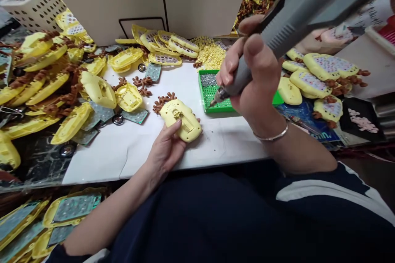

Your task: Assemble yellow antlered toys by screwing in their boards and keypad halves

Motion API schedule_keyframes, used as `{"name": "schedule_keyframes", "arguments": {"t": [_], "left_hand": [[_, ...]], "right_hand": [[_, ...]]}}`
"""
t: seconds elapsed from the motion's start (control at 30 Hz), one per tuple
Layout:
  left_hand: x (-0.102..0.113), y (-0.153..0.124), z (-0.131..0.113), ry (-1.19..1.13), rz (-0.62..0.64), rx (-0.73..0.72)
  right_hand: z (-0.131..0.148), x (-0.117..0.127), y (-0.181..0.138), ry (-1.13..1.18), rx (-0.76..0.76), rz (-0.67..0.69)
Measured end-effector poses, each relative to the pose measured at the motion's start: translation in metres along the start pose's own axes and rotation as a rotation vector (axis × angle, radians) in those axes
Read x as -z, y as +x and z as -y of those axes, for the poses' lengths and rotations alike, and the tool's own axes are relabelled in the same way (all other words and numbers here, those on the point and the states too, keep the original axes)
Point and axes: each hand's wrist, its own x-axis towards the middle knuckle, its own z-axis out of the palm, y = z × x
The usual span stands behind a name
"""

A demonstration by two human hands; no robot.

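Note:
My left hand (168,148) grips a yellow plastic toy casing (194,128) with brown antlers, its back and battery compartment facing up. The thumb presses near that compartment. In my right hand (259,74) is a grey electric screwdriver (284,33), tilted, with its bit pointing down to the left. The bit's tip is over the near left corner of a green perforated tray (228,109); I cannot tell whether it touches. Small metal screws (209,79) lie at the tray's far left.
Yellow toy shells (46,55) are heaped on the left, with circuit boards (106,111) and round speakers (117,119) among them. Behind the tray lies a pile of small yellow pieces (211,54). A cardboard box (148,0) stands at the back. Assembled toys (321,70) lie on the right.

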Motion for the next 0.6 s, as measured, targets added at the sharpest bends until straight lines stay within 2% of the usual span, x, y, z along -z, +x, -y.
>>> {"name": "schedule_keyframes", "arguments": {"t": [0.1, 0.3, 0.47, 0.6], "left_hand": [[0.000, 0.000, 0.002, -0.022, -0.002, -0.019], [0.001, 0.000, 0.003, -0.015, 0.064, -0.060], [-0.001, 0.002, 0.003, 0.016, 0.046, -0.058], [-0.005, 0.004, 0.002, 0.030, 0.032, -0.050]], "right_hand": [[0.011, -0.006, -0.024, 0.078, -0.085, 0.101], [-0.005, -0.005, -0.043, 0.179, -0.065, 0.204], [-0.020, -0.003, -0.047, 0.059, -0.137, 0.276], [-0.030, 0.000, -0.048, -0.008, -0.095, 0.337]]}}
